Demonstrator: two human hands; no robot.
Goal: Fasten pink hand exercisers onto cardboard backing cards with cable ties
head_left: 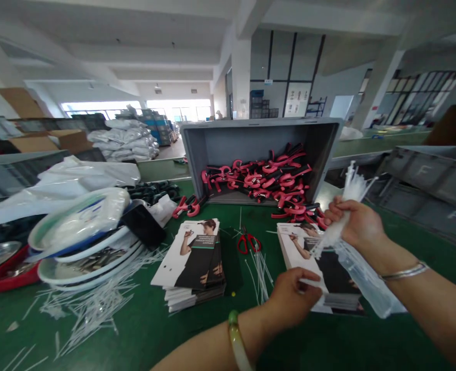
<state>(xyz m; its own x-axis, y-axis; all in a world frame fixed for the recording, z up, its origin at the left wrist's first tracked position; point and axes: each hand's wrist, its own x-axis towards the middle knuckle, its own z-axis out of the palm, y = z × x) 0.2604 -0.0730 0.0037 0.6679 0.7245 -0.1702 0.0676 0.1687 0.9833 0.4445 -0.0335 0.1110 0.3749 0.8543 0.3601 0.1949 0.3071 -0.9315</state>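
The right hand (361,224) clenches cable ties (352,186), already partly out of their plastic bag (372,288); the left hand (295,299) curls half-closed (its hold unclear). Cards (191,252) still sit stacked, clamps (266,183) heaped in a crate (228,144).

Pale beamed ceiling (154,38); white pillar (241,77); bright windows (179,109) at far end; grey wall (282,56) with dark strips.

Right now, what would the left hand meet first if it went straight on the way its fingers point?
The left hand would probably meet the right stack of cards; if it passes above, the plastic bag comes first. Depth is unclear.
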